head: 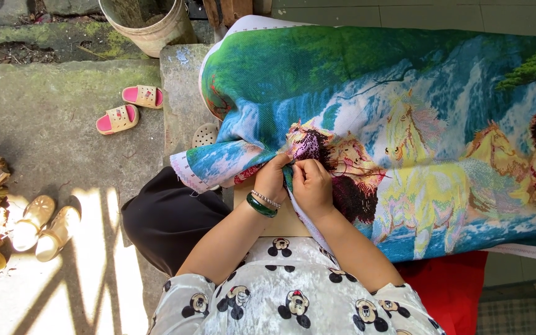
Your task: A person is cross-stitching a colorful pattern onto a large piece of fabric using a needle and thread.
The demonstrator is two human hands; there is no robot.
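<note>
Head view: the embroidery cloth (404,124), printed with horses and waterfalls, is pinched by the left hand (272,177) and the right hand (311,183) together. Beyond them stands a bucket (150,25), contents unclear; left, pink sandals (128,108) on concrete floor (51,93).

You sit outdoors over a grey, weathered concrete floor (51,105), mossy green along its upper edge, with strong sunlight throwing slatted bars of light and shadow across the lower left. A pair of small pink-lined sandals (128,108) lies on the concrete near a cream plastic bucket (150,25), and a pair of pale beige slippers (44,226) rests in the sun. A flat grey stone slab (181,93) stands just beside the sandals.
</note>
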